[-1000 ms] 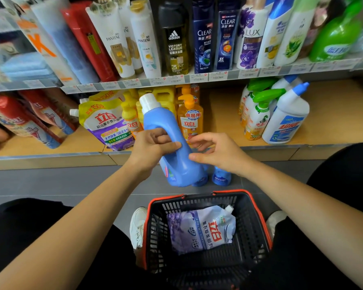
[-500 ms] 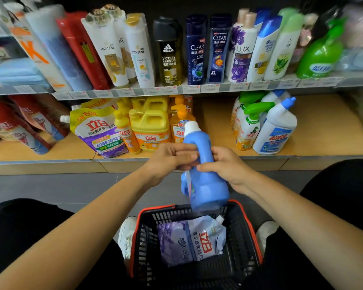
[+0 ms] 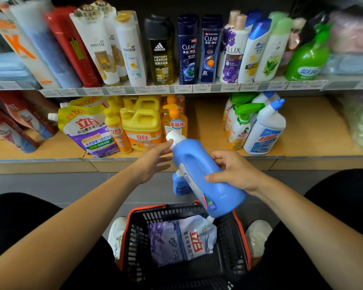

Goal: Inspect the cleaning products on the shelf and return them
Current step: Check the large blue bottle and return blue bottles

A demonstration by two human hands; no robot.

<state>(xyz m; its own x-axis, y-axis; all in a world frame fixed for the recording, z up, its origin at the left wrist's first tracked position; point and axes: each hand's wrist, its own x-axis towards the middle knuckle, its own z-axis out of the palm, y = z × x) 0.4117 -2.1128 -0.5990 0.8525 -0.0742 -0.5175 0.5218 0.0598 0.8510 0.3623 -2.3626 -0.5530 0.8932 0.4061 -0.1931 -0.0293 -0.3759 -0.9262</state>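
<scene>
Blue detergent bottle (image 3: 199,170), upright in both hands a moment earlier, was tilted cap-first toward the lower shelf (image 3: 312,132), above the basket (image 3: 132,214). It was held by curled fingers of the right hand (image 3: 235,172). The left hand (image 3: 153,162) was released, fingers spread wide. Its return was judged to be starting.

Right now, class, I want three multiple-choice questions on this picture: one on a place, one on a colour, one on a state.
1. Where is the large blue bottle? A) lying inside the basket B) held above the basket C) standing left of the basket
2. What colour is its cap? A) green B) red C) white
3. How is the left hand? A) open, fingers straight B) curled round the bottle C) inside the basket
Key: B, the right hand holds it tilted over the basket; C, the cap shows white; A, its fingers stretch out beside the cap.
</scene>
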